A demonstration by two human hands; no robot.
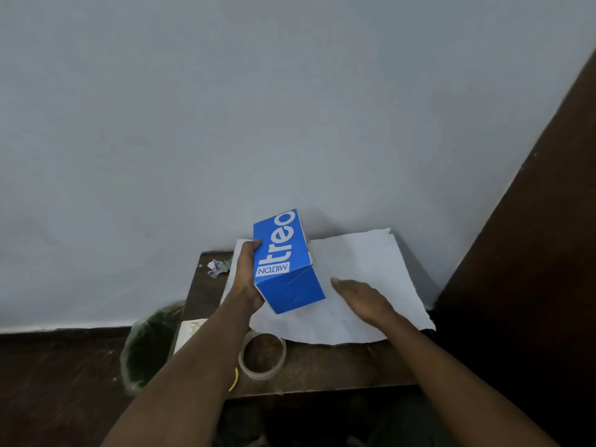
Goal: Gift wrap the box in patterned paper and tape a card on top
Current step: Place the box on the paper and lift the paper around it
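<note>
While the paper [358, 282] lies white side up on the table [322, 366], we list: box [285, 262], blue, tilted, gripped in our left hand [246, 279] over the sheet's left part, apparently being positioned for wrapping. Right hand [361, 298], fingers straight, flat on the paper, likely smoothing or pinning it. Tape [262, 354] near the front edge, within reach. Card [190, 332] at the table's left, partly hidden.

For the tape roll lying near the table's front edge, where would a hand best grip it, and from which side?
The tape roll lies flat on the table, its open centre facing up. Probably best taken from above, pinching one wall of the ring between thumb and fingers. The left forearm covers its left rim, so the right or near wall is the freer part.
</note>
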